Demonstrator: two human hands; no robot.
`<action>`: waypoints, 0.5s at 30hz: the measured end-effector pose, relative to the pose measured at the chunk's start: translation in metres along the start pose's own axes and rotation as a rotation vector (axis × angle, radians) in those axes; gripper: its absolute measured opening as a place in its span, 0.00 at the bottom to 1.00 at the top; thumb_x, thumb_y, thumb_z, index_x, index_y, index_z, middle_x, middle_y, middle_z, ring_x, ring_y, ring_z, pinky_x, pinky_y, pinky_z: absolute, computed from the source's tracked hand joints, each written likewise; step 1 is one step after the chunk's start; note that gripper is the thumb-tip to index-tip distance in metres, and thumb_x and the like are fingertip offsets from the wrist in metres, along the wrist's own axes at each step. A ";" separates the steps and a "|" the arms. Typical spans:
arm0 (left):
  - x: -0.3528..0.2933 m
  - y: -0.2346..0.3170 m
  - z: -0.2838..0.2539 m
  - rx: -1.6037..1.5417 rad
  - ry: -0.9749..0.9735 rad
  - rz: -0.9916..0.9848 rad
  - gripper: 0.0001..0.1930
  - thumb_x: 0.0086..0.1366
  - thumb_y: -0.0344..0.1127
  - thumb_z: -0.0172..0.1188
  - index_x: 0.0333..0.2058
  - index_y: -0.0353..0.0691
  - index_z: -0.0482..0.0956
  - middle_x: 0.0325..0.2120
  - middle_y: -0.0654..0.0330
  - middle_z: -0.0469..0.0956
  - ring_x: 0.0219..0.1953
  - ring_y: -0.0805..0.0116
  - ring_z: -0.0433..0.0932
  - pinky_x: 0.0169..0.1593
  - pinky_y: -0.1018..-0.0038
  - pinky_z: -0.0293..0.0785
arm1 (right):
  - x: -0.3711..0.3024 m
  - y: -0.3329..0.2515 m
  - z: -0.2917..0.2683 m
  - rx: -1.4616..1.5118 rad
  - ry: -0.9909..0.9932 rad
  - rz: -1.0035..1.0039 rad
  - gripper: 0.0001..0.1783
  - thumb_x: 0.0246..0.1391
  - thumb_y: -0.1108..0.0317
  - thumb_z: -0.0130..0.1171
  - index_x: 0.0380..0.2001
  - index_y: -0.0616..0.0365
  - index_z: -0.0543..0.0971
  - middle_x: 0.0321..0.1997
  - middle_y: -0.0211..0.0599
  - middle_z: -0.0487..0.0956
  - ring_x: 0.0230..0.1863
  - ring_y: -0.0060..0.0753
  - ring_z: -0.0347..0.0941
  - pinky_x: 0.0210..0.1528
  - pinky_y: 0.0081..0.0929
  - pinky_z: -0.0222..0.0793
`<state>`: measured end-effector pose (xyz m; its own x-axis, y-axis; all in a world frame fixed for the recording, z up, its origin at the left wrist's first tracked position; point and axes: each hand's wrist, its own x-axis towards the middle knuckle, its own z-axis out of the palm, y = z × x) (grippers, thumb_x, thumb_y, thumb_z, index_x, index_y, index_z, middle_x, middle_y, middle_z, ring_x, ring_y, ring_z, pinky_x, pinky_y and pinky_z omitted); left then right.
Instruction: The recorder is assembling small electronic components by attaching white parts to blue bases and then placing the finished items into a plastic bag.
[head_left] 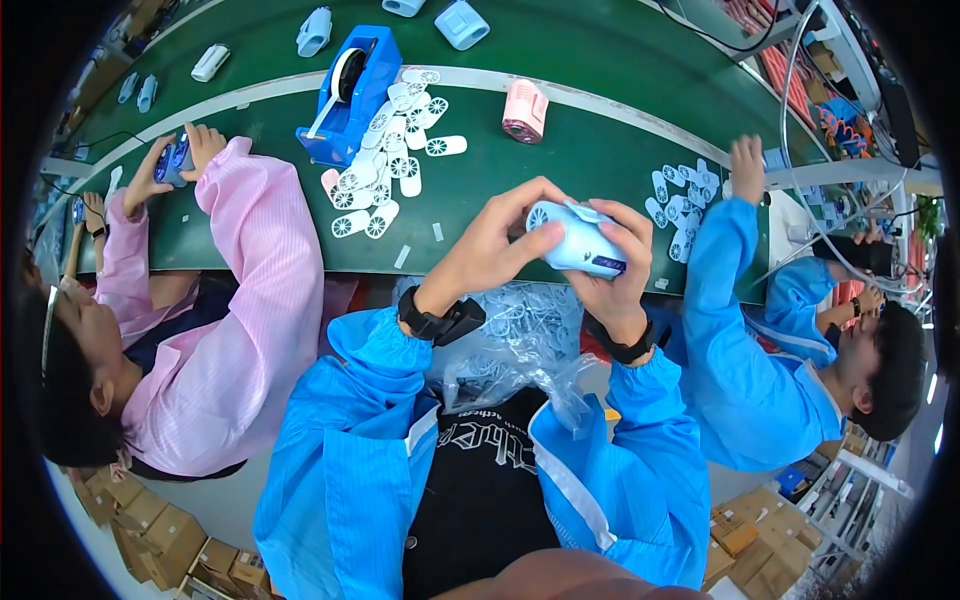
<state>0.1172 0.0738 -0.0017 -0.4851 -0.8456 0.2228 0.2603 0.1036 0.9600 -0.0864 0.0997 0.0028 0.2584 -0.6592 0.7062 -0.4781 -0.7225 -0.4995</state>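
Closed around opposite sides, the left hand (492, 238) and right hand (618, 282) hold a rounded, pale-blue plastic casing (582, 245), right of the blue plastic tape dispenser (366, 110); fitting or checking seems underway, and the next move likely calls for steady support.

The person's 2 arms come in from the lower edge and converge toward 12 o'clock, elbows bent. The left forearm (375, 355), blue-sleeved to just short of the wrist, slants toward 1 o'clock; the right forearm (650, 400), sleeved alike, leans toward 11. The left hand (492, 240) lies between 9 and 10 o'clock of the right hand (622, 270). Both are raised and curled in a grip, facing each other. The left thumb reaches toward 2 o'clock, with the index finger arched above it. On the right, 1 upper finger bends over toward 8 o'clock.
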 end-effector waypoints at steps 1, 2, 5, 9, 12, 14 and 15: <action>0.000 -0.001 -0.002 0.067 -0.005 0.067 0.18 0.83 0.44 0.48 0.54 0.34 0.76 0.46 0.58 0.79 0.47 0.75 0.78 0.49 0.75 0.73 | -0.002 0.004 0.001 -0.020 -0.015 -0.012 0.46 0.42 0.70 0.86 0.60 0.51 0.67 0.59 0.53 0.77 0.57 0.52 0.79 0.56 0.42 0.79; 0.001 -0.004 -0.004 0.068 0.000 0.064 0.18 0.83 0.44 0.48 0.54 0.34 0.76 0.46 0.58 0.79 0.47 0.75 0.78 0.49 0.75 0.73 | -0.004 0.007 0.002 -0.039 -0.030 -0.025 0.47 0.41 0.70 0.86 0.61 0.51 0.66 0.59 0.54 0.77 0.57 0.52 0.79 0.56 0.43 0.79; 0.007 -0.014 -0.011 0.082 0.001 0.026 0.16 0.82 0.41 0.51 0.54 0.35 0.77 0.42 0.59 0.81 0.43 0.74 0.80 0.45 0.75 0.75 | -0.004 0.021 0.006 -0.053 -0.038 -0.051 0.48 0.41 0.70 0.86 0.61 0.51 0.66 0.59 0.53 0.78 0.57 0.51 0.80 0.54 0.41 0.80; 0.020 -0.024 -0.019 -0.029 0.281 -0.304 0.13 0.80 0.38 0.55 0.53 0.36 0.78 0.36 0.60 0.82 0.37 0.74 0.82 0.40 0.76 0.77 | 0.026 0.042 0.004 -0.085 -0.044 0.024 0.42 0.45 0.69 0.84 0.60 0.52 0.70 0.58 0.47 0.80 0.54 0.48 0.81 0.50 0.38 0.80; 0.003 -0.065 -0.025 0.099 0.236 -0.277 0.10 0.79 0.35 0.57 0.51 0.36 0.79 0.32 0.60 0.83 0.33 0.74 0.82 0.37 0.76 0.78 | 0.088 0.062 -0.004 -0.206 -0.126 0.250 0.32 0.52 0.65 0.79 0.57 0.54 0.74 0.53 0.44 0.83 0.49 0.47 0.83 0.46 0.38 0.79; -0.003 -0.067 -0.025 0.172 0.198 -0.258 0.08 0.78 0.33 0.58 0.50 0.36 0.80 0.31 0.61 0.83 0.31 0.73 0.83 0.35 0.76 0.79 | 0.135 0.100 0.000 -0.405 -0.202 0.301 0.28 0.56 0.57 0.75 0.55 0.56 0.76 0.50 0.47 0.84 0.46 0.53 0.84 0.45 0.43 0.79; -0.004 -0.066 -0.027 0.262 0.174 -0.250 0.08 0.78 0.32 0.58 0.48 0.36 0.80 0.30 0.60 0.84 0.30 0.74 0.83 0.35 0.75 0.79 | 0.157 0.126 0.006 -0.513 -0.250 0.334 0.29 0.58 0.53 0.73 0.55 0.57 0.76 0.49 0.50 0.84 0.46 0.57 0.83 0.45 0.47 0.79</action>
<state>0.1244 0.0567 -0.0702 -0.3515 -0.9356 -0.0338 -0.0809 -0.0056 0.9967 -0.1009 -0.0962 0.0472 0.1847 -0.9038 0.3860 -0.8895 -0.3207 -0.3254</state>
